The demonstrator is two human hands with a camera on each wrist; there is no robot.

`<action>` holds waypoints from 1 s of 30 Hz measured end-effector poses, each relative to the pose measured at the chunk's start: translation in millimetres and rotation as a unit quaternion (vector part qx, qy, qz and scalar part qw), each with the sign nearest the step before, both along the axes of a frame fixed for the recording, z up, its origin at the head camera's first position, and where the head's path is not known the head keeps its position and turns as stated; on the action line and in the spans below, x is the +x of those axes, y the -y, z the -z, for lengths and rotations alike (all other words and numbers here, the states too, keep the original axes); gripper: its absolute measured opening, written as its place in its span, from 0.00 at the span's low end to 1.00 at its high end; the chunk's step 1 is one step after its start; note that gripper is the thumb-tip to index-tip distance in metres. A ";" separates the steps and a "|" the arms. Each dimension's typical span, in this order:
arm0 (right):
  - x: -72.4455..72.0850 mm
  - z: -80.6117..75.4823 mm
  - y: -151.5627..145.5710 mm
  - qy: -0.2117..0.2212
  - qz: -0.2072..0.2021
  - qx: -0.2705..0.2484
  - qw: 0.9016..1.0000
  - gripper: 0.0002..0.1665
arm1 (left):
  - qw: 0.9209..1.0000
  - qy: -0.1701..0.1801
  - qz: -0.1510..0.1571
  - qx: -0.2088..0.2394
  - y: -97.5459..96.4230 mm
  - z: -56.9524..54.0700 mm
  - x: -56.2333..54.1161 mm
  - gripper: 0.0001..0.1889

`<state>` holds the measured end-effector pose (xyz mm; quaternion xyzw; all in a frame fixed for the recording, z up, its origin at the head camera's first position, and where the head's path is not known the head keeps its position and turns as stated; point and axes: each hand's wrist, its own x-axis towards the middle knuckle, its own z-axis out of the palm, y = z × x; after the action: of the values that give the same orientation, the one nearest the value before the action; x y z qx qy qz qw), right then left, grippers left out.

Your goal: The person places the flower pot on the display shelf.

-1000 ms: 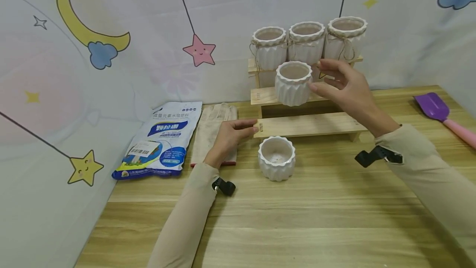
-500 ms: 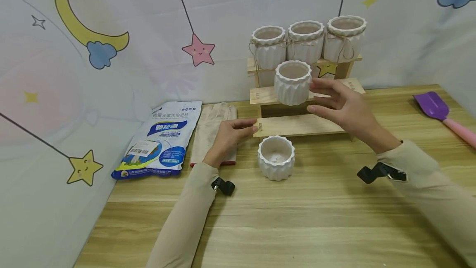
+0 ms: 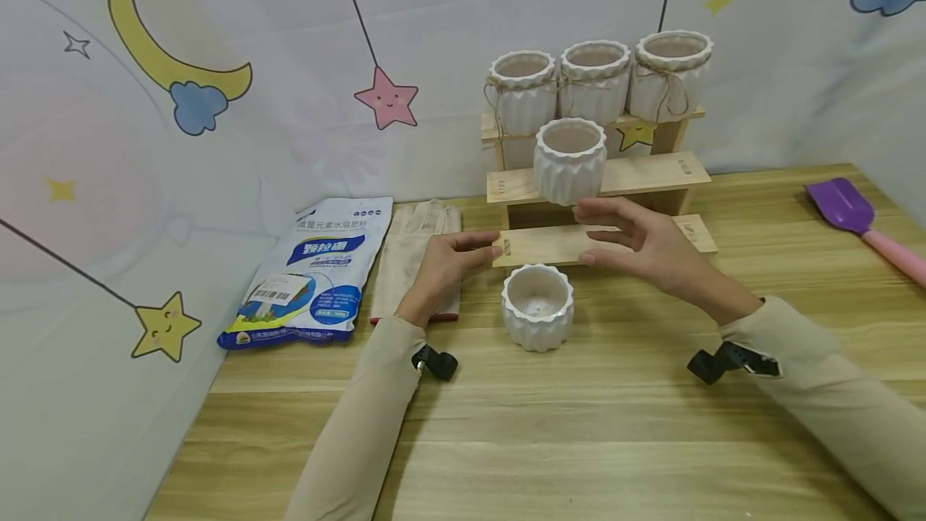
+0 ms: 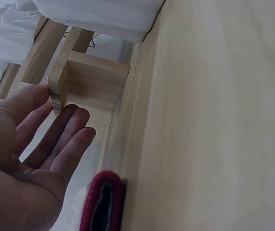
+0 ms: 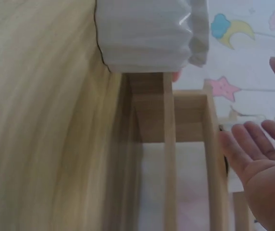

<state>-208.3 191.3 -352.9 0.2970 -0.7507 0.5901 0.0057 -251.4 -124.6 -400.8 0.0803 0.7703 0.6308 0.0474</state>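
My left hand point(image 3: 452, 264) pinches the left end of the lowest board of a tiered wooden stand point(image 3: 654, 171) between thumb and index finger; the left wrist view shows the other fingers extended beneath that board point(image 4: 58, 84). My right hand point(image 3: 644, 244) holds nothing, its thumb and fingers apart in front of the lower boards. A white fluted pot point(image 3: 569, 163) stands upright on the middle board's left part, just above the right fingertips. Another short white pot point(image 3: 538, 308) sits on the table before the stand. Three taller twine-tied pots point(image 3: 595, 87) line the top board.
Left of the stand lie a beige glove point(image 3: 405, 264) and a blue-and-white fertilizer bag point(image 3: 311, 272). A purple scoop point(image 3: 842, 203) with a pink handle lies at the right. A printed cloth point(image 3: 289, 22) hangs behind the wooden table point(image 3: 579, 441).
My right hand has let go of the pot on the middle board and moved down in front of the lowest board. The left hand keeps its place.
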 end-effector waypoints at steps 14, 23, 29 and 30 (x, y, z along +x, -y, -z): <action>5.8 19.2 9.8 0.020 -0.066 0.063 0.996 0.41 | 1.000 0.002 -0.002 -0.010 -1.3 -0.9 -0.3 0.16; 6.1 32.9 17.4 0.004 -0.080 0.102 0.992 0.46 | 1.000 0.000 -0.003 -0.009 -0.3 -0.2 -0.4 0.16; 7.6 40.4 21.7 0.028 -0.101 0.102 0.989 0.48 | 1.000 0.004 -0.006 -0.009 -0.4 -0.6 0.4 0.16; 7.8 41.0 22.2 0.030 -0.101 0.103 0.989 0.48 | 1.000 0.004 -0.005 -0.008 -0.5 -0.5 0.4 0.16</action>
<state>-200.5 169.0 -393.9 0.3524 -0.7734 0.5160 -0.1065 -251.1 -124.1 -400.3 0.0732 0.7756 0.6251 0.0481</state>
